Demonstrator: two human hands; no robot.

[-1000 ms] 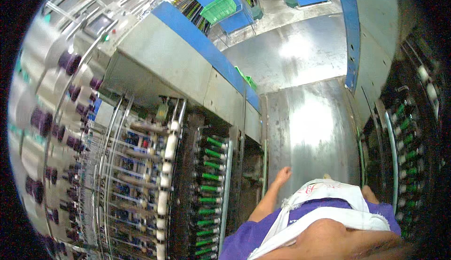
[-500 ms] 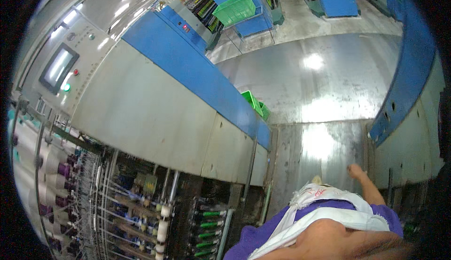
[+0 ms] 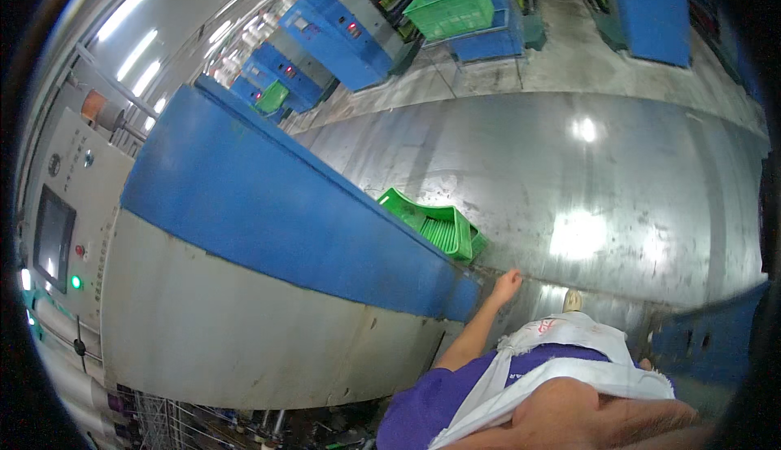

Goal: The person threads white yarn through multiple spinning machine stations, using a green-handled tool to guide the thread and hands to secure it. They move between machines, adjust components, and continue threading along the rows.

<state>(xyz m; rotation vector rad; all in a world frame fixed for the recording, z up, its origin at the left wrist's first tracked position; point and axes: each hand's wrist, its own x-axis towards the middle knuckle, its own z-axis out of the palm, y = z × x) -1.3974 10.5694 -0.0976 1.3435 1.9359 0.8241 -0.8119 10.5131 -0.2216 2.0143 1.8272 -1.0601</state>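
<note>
My left hand point(image 3: 508, 286) swings out ahead of my body over the metal floor, its fingers curled in and nothing visible in them. Close by it, on the floor against the blue machine casing, stands a green plastic crate point(image 3: 435, 226) with green rods or tubes inside. Of my right hand only a small patch of skin point(image 3: 645, 364) shows beside the white apron point(image 3: 561, 332); its fingers are hidden. One shoe point(image 3: 573, 300) shows just ahead of the apron.
A long blue and cream machine casing point(image 3: 268, 230) runs along my left, with a control panel point(image 3: 61, 234) at its end. A blue panel point(image 3: 708, 336) stands to my right. Across the metal floor point(image 3: 521, 149), another green crate point(image 3: 451, 9) sits by blue machines.
I have moved forward along the casing, and the floor crate is nearer. My left hand has swung into view; my right hand has dropped back, almost out of sight.
</note>
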